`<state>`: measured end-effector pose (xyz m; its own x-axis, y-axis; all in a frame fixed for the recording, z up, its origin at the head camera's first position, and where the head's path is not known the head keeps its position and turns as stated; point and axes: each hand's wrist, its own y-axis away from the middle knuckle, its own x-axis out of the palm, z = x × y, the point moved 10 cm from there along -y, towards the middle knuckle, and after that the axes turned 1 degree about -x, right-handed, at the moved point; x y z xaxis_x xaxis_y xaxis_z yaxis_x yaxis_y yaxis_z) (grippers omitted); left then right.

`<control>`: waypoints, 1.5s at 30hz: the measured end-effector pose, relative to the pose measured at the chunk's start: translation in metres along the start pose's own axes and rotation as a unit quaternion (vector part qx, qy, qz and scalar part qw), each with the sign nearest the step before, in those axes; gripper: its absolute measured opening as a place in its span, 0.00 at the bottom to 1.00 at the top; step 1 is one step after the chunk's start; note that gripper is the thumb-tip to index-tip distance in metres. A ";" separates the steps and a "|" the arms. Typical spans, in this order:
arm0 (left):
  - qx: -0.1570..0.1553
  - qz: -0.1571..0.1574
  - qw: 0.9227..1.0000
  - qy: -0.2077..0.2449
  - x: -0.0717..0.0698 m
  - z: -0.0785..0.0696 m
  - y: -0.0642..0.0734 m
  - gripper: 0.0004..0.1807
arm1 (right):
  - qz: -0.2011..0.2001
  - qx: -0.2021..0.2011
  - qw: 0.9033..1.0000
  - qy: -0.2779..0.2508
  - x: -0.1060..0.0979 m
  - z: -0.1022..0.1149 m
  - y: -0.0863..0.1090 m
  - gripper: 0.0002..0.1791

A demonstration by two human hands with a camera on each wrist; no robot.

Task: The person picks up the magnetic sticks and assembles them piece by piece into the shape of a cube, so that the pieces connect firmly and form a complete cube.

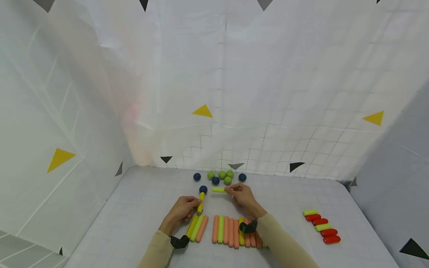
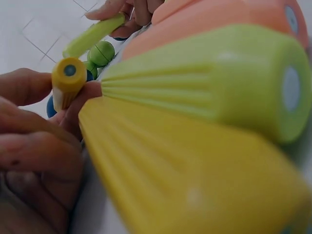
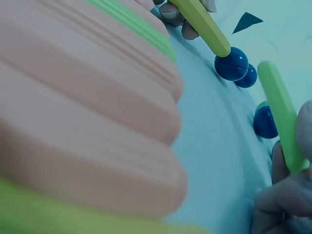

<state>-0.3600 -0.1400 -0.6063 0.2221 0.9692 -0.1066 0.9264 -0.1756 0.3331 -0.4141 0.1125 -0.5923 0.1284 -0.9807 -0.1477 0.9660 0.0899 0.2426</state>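
My left hand (image 1: 182,208) pinches a yellow magnetic rod (image 1: 201,203) between thumb and finger. The rod's far end meets a dark blue ball (image 1: 203,189); the right wrist view shows them touching at the tip (image 3: 232,64). My right hand (image 1: 244,196) pinches a lime-green rod (image 1: 218,190) by its right end, and this rod's free left end points toward the blue ball, apart from it. Below my left hand lie a yellow rod (image 1: 192,225), a lime rod (image 1: 197,228) and a salmon rod (image 1: 202,229), side by side.
Loose green balls (image 1: 222,175) and blue balls (image 1: 242,177) sit at the back. A row of mostly salmon rods (image 1: 231,232) lies in front, partly under my right wrist. Several short red pieces (image 1: 329,232) and lime pieces (image 1: 323,227) form a line at the right.
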 end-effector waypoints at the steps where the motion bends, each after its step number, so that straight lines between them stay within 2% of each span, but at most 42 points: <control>1: -0.001 -0.001 1.000 0.000 0.000 0.000 0.000 0.17 | -0.009 -0.001 1.000 0.002 -0.001 0.001 0.000 0.25; 9: -0.011 -0.012 1.000 -0.017 0.000 0.000 0.001 0.17 | -0.068 -0.005 0.995 0.070 -0.002 0.005 -0.002 0.24; 22: -0.013 -0.017 1.000 -0.019 0.000 0.000 0.004 0.16 | -0.060 -0.011 0.996 0.068 0.006 0.008 -0.002 0.23; 30: -0.015 -0.015 1.000 -0.019 0.000 0.000 0.004 0.17 | -0.060 -0.032 0.995 0.070 0.008 0.011 -0.002 0.23; 38: -0.009 -0.006 1.000 -0.005 0.000 -0.001 0.003 0.17 | -0.073 -0.020 0.994 0.076 0.008 0.009 -0.003 0.22; 45: -0.017 -0.016 1.000 -0.015 -0.001 0.002 0.002 0.18 | -0.079 -0.017 0.994 0.076 0.008 0.006 -0.003 0.21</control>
<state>-0.3573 -0.1413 -0.6071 0.2024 0.9686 -0.1446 0.9223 -0.1389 0.3607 -0.4178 0.1037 -0.5882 0.0041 -0.9458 -0.3248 0.9833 -0.0553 0.1736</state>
